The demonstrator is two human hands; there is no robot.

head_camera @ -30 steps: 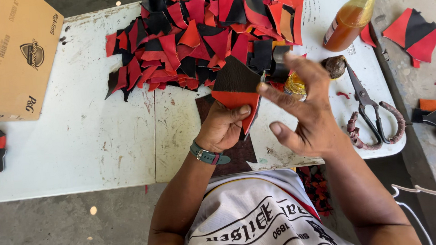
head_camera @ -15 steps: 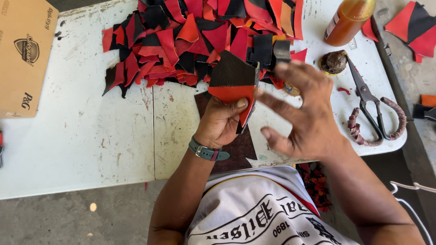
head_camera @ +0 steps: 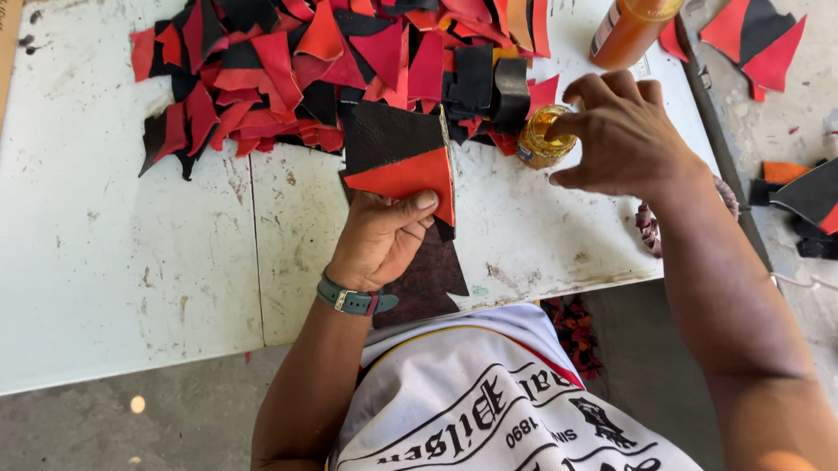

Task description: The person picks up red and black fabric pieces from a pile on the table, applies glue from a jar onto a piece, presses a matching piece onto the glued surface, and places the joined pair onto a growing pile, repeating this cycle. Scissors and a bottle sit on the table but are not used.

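Two hands are busy at the white desk (head_camera: 105, 271). The left hand (head_camera: 381, 242) has its grip closed on a joined leather piece, black above and red below (head_camera: 398, 160), with the thumb pressed on the red part and the fingers under it. This piece lies just to the left of the small open jar of yellow glue (head_camera: 540, 135), at the near edge of the heap of red and black cuttings (head_camera: 333, 58).

The right hand (head_camera: 624, 134) hangs over the jar with its grip half closed; the fingertips (head_camera: 559, 128) are at the jar's rim, and I cannot tell if they hold anything.

As I judge it, the jar is light and open, so a sideways push from these fingers could tip it, and glue would run onto the desk and the nearest cuttings. Glue on the fingertips could also stain the red face of the piece. The tall bottle of orange liquid (head_camera: 638, 9) stands just behind the jar, so a quick lift of the wrist may knock it.
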